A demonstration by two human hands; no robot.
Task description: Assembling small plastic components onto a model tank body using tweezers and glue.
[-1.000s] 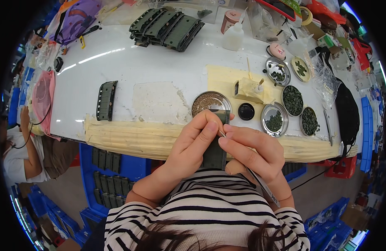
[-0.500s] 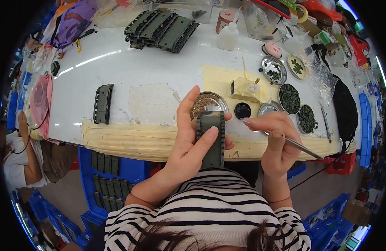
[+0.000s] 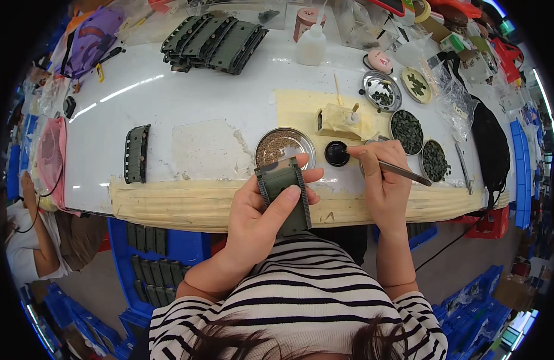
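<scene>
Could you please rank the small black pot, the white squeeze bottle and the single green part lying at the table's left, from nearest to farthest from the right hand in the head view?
From the right hand:
1. Small black pot, just left of the fingertips.
2. White squeeze bottle, toward the table's far edge.
3. Single green part, far across on the left side.

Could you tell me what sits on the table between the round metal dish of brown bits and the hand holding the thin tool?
In the head view, a small round black pot sits between the metal dish and the right hand, whose thin tool points toward it.
</scene>
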